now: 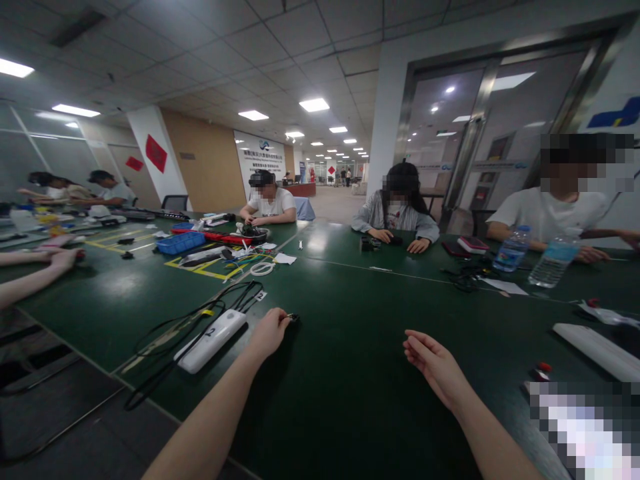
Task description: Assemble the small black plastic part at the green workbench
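Note:
My left hand (270,333) is closed in a pinch over the green tabletop. Its fingertips grip a small black object (295,319) with a lighter bit at the fingers; its kind is too small to make out. To the left of that hand lies a white power bank-like case (214,342) marked "2", with black cables (193,319) looped over and around it. My right hand (431,360) hovers over the table on the right, fingers loosely bent and palm partly turned up, with nothing visible in it.
Beyond my left hand are a blue basket (181,243), a white cable coil (263,269) and coloured wires. Water bottles (550,261) and a white case (597,350) stand or lie on the right. Several people sit around the table; a co-worker's arms (35,273) reach in at left.

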`<state>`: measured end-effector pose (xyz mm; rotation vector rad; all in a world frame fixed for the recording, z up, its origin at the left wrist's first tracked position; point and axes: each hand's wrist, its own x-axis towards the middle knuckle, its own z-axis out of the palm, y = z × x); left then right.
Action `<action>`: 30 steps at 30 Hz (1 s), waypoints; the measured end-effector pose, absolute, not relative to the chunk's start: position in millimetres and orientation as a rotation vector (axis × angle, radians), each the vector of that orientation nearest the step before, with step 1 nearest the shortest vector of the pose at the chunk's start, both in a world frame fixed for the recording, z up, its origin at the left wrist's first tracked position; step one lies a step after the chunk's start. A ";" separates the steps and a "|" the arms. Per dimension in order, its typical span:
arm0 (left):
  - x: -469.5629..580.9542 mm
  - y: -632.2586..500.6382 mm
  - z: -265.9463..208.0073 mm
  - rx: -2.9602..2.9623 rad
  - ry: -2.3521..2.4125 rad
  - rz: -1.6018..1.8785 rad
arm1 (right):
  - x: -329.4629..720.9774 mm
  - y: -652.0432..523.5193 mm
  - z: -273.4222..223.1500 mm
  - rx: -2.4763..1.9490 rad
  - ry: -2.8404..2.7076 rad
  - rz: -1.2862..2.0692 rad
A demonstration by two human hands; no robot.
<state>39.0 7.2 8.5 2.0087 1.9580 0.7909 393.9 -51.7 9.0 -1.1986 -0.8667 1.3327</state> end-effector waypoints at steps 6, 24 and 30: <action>42.3 4.2 9.2 2.072 1.928 0.732 | 392.8 -53.5 12.5 -1.204 -0.859 1.332; 29.5 11.9 5.9 2.027 1.958 0.799 | 396.0 -49.6 3.5 -1.189 -0.884 1.339; 31.5 11.3 5.1 2.064 2.004 0.802 | 395.2 -51.1 5.5 -1.200 -0.891 1.331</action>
